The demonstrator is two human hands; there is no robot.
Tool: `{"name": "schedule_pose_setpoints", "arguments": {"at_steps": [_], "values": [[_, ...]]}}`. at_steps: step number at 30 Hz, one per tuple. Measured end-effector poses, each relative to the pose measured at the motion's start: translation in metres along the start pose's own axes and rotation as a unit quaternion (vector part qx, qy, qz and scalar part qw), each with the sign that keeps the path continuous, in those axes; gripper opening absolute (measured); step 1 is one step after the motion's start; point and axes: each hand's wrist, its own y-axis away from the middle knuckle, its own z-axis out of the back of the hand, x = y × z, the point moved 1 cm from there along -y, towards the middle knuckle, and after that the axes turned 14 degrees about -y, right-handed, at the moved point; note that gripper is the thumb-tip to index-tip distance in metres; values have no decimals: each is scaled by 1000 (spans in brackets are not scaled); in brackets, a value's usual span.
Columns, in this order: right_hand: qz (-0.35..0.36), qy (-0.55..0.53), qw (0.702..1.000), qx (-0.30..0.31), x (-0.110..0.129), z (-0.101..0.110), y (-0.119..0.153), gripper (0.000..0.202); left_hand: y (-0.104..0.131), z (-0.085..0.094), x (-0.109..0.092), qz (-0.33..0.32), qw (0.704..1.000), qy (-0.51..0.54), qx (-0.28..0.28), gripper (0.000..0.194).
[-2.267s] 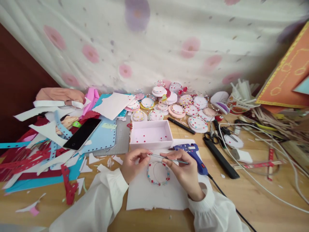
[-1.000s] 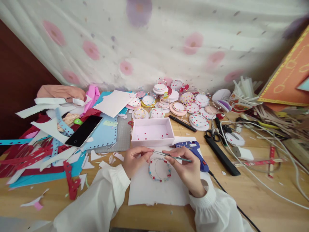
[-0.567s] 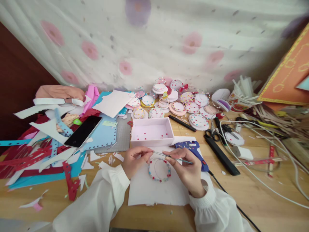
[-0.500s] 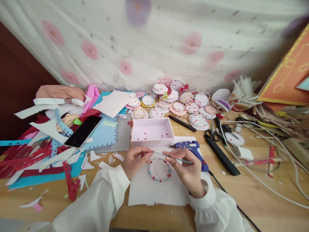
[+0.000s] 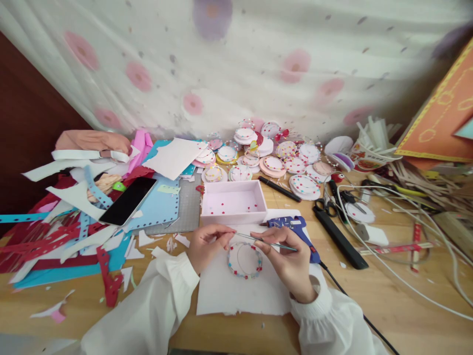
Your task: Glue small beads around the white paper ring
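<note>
Between my hands runs a thin grey-blue rod, slightly tilted. My left hand pinches something at its left end, too small to make out. The fingers of my right hand are closed on the rod, whose far end sticks out past them. Just below the fingertips, a beaded ring with red and light blue beads lies on a white sheet. Behind my hands is a pale pink open box with a few small red pieces inside. A blue glue gun lies behind my right hand.
Decorated paper discs crowd the back. At left lie a phone, paper scraps and a grey cutting mat. To the right are scissors, a black bar, a white cable and a cup of white sticks.
My right hand has shifted very slightly to the right with the rod. My left hand stays almost where it was.
</note>
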Motion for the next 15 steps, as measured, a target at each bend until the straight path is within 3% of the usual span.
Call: {"name": "schedule_pose_setpoints", "arguments": {"at_steps": [4, 6, 8, 12, 15], "values": [[53, 20, 998, -8, 2, 1, 0, 23, 0, 0, 0, -8, 1000, 14, 16, 11], [116, 62, 991, 2, 6, -1, -1, 23, 1, 1, -1, -16, 999, 27, 40, 16], [193, 137, 970, 48, 13, -7, -2, 23, 2, 2, -1, -27, 997, 32, 71, 22], [320, 319, 869, 204, 21, -30, -2, 18, 2, 4, 3, -46, 993, 17, 110, 37], [348, 405, 803, 266, 22, -47, -2, 14, 1, 4, 7, -6, 995, 43, 94, 39]]}}
